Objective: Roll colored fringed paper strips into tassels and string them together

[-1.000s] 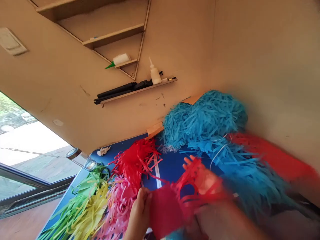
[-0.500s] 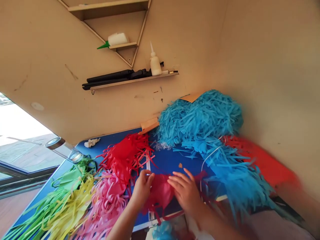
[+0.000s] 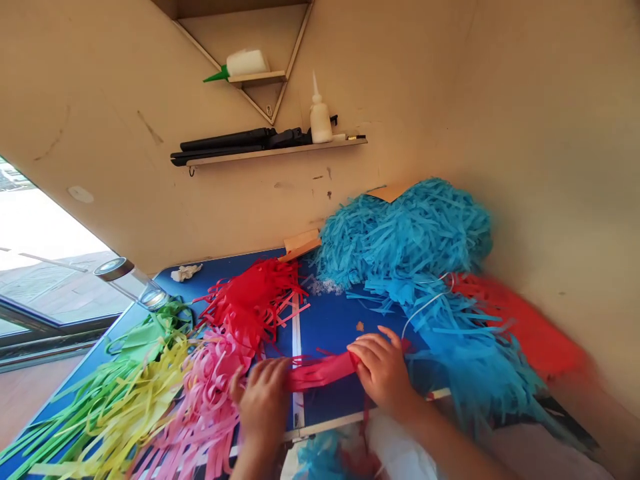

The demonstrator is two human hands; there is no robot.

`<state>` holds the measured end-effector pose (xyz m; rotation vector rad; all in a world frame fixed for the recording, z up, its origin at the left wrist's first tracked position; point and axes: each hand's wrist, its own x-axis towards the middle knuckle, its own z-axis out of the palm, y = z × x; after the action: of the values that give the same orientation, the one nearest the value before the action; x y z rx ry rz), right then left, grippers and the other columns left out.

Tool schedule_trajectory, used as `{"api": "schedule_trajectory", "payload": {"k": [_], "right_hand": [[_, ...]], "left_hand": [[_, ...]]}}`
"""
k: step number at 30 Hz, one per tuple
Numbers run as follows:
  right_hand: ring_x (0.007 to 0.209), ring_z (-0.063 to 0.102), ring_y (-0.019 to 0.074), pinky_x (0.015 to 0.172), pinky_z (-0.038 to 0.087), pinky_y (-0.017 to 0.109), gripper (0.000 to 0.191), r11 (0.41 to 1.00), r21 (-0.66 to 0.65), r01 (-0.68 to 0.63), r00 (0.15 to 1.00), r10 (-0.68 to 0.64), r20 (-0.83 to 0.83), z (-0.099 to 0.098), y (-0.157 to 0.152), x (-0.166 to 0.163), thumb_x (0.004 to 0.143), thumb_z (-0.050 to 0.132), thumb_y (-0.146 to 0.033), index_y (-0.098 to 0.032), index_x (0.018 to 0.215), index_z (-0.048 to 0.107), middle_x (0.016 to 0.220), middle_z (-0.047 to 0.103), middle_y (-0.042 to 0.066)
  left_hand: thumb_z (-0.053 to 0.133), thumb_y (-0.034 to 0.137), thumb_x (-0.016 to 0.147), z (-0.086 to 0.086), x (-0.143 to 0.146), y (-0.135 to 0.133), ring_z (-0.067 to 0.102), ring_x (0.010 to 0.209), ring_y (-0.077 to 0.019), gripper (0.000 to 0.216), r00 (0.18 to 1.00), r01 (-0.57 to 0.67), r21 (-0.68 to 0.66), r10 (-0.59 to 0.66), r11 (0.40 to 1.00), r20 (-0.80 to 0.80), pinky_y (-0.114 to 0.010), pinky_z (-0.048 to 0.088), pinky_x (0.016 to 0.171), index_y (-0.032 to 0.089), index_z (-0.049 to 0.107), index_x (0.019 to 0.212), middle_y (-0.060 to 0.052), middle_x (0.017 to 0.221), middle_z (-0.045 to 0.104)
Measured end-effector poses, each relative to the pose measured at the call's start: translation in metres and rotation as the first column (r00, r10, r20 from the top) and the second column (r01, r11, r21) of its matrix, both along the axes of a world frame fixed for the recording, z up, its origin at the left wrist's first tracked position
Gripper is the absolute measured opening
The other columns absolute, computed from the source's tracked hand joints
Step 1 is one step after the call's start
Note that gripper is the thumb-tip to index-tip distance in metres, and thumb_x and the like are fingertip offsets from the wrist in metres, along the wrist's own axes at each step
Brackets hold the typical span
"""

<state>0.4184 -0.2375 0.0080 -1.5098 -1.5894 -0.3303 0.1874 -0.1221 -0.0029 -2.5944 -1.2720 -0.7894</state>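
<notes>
Head view. A strip of red fringed paper is held flat on the blue tabletop, stretched between both hands. The left hand is laid palm down over the strip's left end, fingers spread and pressing, so that the end is pinned against the surface rather than gripped. The right hand is closed on the strip's right end, fingers curled over it; this end is bunched under the fingertips. The paper is kept taut and level in this way, apparently so that the loose cut fringes are stopped from curling or shifting.

The strip lies near the front edge of the tabletop, just across a white line marked on the surface. To its left, touching the left hand, a pink fringe pile is spread; beyond that, yellow fringes and green fringes are fanned towards the corner. A second red fringe pile is set behind the left hand. A large blue fringe heap is banked against the wall on the right, with an orange-red heap beside it; the colours are kept in separate piles.

On a wall shelf a white glue bottle is stood upright beside a dark folded object whose kind cannot be told.
</notes>
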Motion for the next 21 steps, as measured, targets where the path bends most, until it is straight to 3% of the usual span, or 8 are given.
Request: {"api": "schedule_trajectory", "payload": {"k": [4,6,7,9,10,14,17,21], "right_hand": [[0.093,0.063,0.0176,0.104,0.027,0.042,0.032,0.999,-0.045,0.021,0.999,-0.022,-0.027,-0.005,-0.004,-0.003,0.083,0.046,-0.005,-0.024,0.102,0.065,0.095,0.073,0.001],[0.092,0.063,0.0179,0.103,0.027,0.042,0.033,0.997,-0.075,0.033,0.998,-0.037,-0.050,-0.009,-0.002,-0.011,0.082,0.046,-0.005,-0.023,0.101,0.065,0.095,0.073,0.001],[0.092,0.063,0.0180,0.103,0.027,0.042,0.032,0.996,-0.087,0.029,0.998,-0.034,-0.058,-0.010,-0.002,-0.015,0.081,0.046,-0.005,-0.023,0.100,0.066,0.095,0.073,0.001],[0.092,0.063,0.0183,0.104,0.028,0.043,0.029,0.993,-0.122,-0.004,0.998,-0.004,-0.064,-0.009,-0.001,-0.022,0.082,0.046,-0.007,-0.023,0.098,0.066,0.095,0.072,0.001],[0.093,0.063,0.0184,0.105,0.028,0.044,0.028,0.990,-0.142,-0.023,0.998,0.014,-0.063,-0.007,-0.001,-0.024,0.083,0.046,-0.009,-0.023,0.097,0.066,0.095,0.072,0.002],[0.098,0.062,0.0217,0.103,0.034,0.048,0.036,0.984,-0.175,0.031,0.998,-0.039,-0.043,0.003,-0.015,-0.032,0.085,0.045,-0.008,-0.024,0.111,0.064,0.103,0.071,0.005],[0.108,0.059,0.0252,0.097,0.043,0.045,0.048,0.994,-0.109,0.030,0.999,-0.035,-0.038,-0.002,-0.035,-0.050,0.084,0.047,-0.008,-0.023,0.129,0.054,0.116,0.066,0.009],[0.094,0.063,0.0219,0.083,0.052,0.035,0.039,0.972,-0.146,-0.184,0.975,0.162,-0.153,-0.019,-0.040,-0.092,0.079,0.046,-0.009,-0.024,0.111,0.061,0.105,0.067,0.006]], "left_hand": [[0.050,0.017,0.080,0.032,-0.059,0.013,0.054,0.122,-0.0365,0.047,0.959,-0.274,0.074,0.278,0.959,-0.051,-0.060,0.033,0.105,0.019,0.059,0.127,-0.016,0.124,0.066],[0.049,0.023,0.082,0.043,-0.055,-0.009,0.038,0.138,-0.0352,0.061,0.980,-0.183,0.042,0.185,0.982,-0.072,-0.059,0.031,0.109,0.021,0.042,0.143,-0.016,0.143,0.051],[0.050,0.024,0.081,0.045,-0.045,-0.024,0.034,0.141,-0.0321,0.066,0.998,-0.012,0.025,0.013,1.000,-0.067,-0.054,0.031,0.111,0.022,0.037,0.145,-0.015,0.149,0.045],[0.053,0.025,0.080,0.041,-0.012,-0.055,0.035,0.142,-0.0304,0.069,0.966,0.258,0.023,-0.258,0.966,-0.026,-0.052,0.023,0.117,0.020,0.034,0.146,-0.015,0.151,0.042],[0.053,0.023,0.081,0.035,0.007,-0.066,0.039,0.140,-0.0298,0.067,0.950,0.310,0.035,-0.309,0.950,-0.031,-0.053,0.015,0.119,0.019,0.035,0.146,-0.015,0.148,0.047],[0.039,0.003,0.086,0.001,0.056,-0.068,0.066,0.111,-0.0200,0.049,0.938,0.325,0.056,-0.329,0.944,0.112,-0.045,0.015,0.120,0.020,0.053,0.130,-0.008,0.118,0.072],[0.034,-0.001,0.085,-0.014,0.054,-0.045,0.070,0.103,-0.0157,0.048,0.929,0.342,0.017,-0.340,0.940,0.147,-0.040,0.022,0.117,0.020,0.060,0.119,-0.006,0.114,0.074],[0.035,-0.001,0.083,-0.008,0.032,-0.027,0.070,0.103,-0.0166,0.051,0.941,0.322,0.014,-0.322,0.947,0.105,-0.040,0.026,0.116,0.021,0.061,0.122,-0.005,0.118,0.073]]}}
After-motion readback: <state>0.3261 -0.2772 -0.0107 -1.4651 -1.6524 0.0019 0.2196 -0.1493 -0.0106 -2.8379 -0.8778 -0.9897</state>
